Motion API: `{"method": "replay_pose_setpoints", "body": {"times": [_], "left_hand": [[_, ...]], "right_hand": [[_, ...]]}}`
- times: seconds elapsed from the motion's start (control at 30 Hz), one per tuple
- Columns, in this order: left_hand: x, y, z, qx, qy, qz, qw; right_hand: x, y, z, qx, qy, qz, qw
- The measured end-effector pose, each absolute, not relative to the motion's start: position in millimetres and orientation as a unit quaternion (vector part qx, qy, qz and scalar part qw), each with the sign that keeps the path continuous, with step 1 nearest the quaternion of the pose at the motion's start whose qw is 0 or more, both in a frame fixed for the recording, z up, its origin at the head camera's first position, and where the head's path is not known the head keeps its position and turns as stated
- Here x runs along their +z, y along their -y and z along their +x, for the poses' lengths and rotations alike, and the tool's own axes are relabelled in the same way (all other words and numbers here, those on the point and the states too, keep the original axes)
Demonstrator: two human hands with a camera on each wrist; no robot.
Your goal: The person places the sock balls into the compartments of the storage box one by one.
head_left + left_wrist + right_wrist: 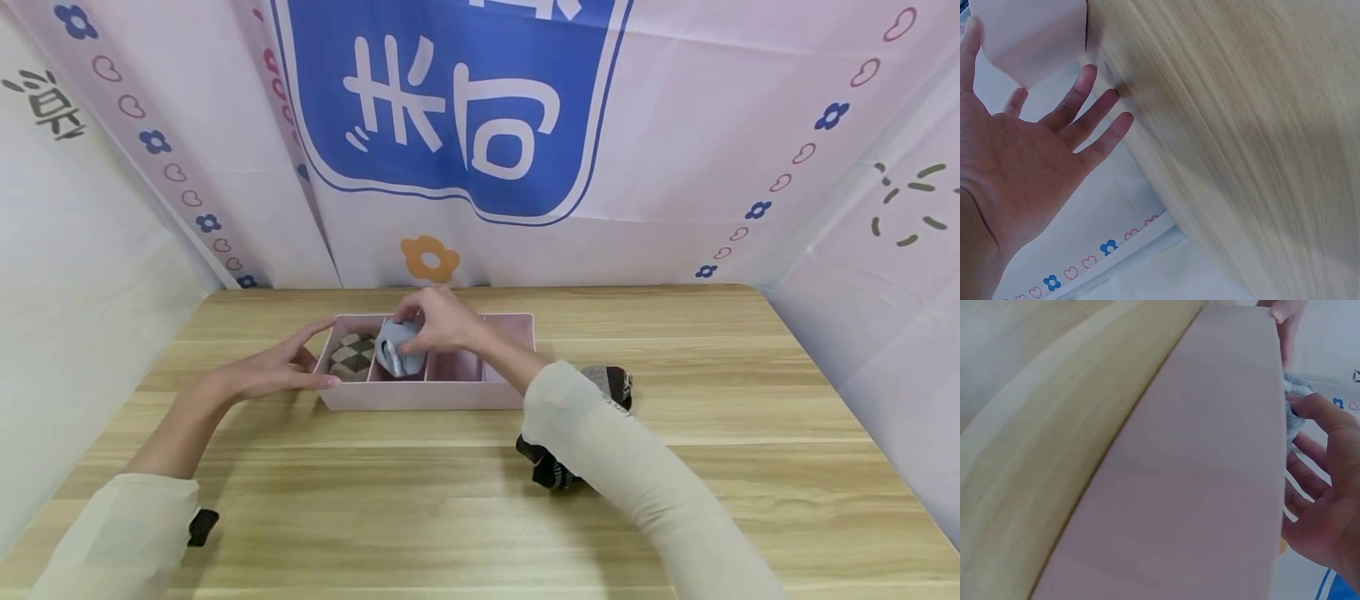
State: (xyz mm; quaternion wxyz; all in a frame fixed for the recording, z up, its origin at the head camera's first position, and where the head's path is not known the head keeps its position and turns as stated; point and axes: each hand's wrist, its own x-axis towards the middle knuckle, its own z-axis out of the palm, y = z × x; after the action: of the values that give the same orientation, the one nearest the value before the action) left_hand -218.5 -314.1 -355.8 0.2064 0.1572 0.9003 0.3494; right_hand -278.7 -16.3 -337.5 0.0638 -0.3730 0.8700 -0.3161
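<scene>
A long pink divided box [420, 397] stands near the back of the wooden table. My right hand [444, 322] pinches a rolled light blue sock [400, 363] at the second compartment from the left; in the right wrist view, that sock [1295, 419] shows just past the box's rim under the thumb. A brown and beige argyle sock [351, 360] lies in the leftmost compartment. My left hand [266, 372] spreads across the box's left end, thumb at the front corner and a finger at the back one. Its fingers look straight and apart in the left wrist view.
To the right of the box lie a grey and black sock [619, 387] and a black sock [551, 472], both partly covered by the right sleeve [637, 467]. A printed white cloth [637, 242] hangs behind the table's back edge.
</scene>
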Motion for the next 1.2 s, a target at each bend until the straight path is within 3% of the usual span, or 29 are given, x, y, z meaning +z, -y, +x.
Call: {"method": "replay_pose_setpoints", "body": {"times": [0.53, 1.2], "left_hand": [[-355, 314, -217, 0.35, -0.9, 0.165, 0.2], [-357, 314, -218, 0.345, -0.902, 0.157, 0.208]], "right_hand": [[-351, 24, -270, -0.192, -0.916, -0.34, 0.094], [-335, 8, -269, -0.281, -0.876, -0.379, 0.095]]}}
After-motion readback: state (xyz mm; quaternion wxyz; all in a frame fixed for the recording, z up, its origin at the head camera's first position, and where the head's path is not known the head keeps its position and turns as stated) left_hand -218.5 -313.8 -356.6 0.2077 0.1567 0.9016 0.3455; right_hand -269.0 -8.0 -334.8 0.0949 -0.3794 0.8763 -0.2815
